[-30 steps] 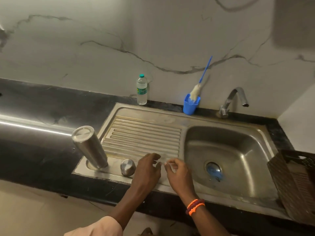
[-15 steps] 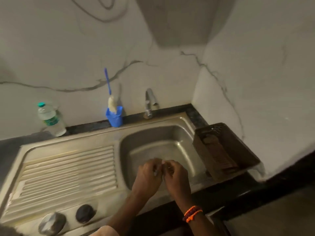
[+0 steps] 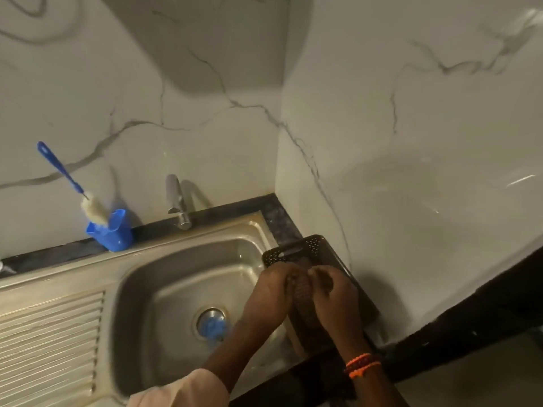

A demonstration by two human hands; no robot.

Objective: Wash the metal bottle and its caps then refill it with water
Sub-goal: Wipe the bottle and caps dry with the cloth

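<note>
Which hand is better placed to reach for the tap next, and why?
Left, probably. The left hand is at the basket's edge toward the sink, nearer the tap at the back; the right hand is over the basket, farther off, and would have to cross the left.

one sink (image 3: pixel 164 277), one tap (image 3: pixel 176 198), one brush (image 3: pixel 69 183), one basket (image 3: pixel 316 251), two hands.

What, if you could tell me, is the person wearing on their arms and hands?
The left arm ends in a pale pinkish sleeve at the frame's bottom. The right wrist carries beaded bands, orange with a darker strand between. Both hands are bare, with no gloves or rings visible.
</note>
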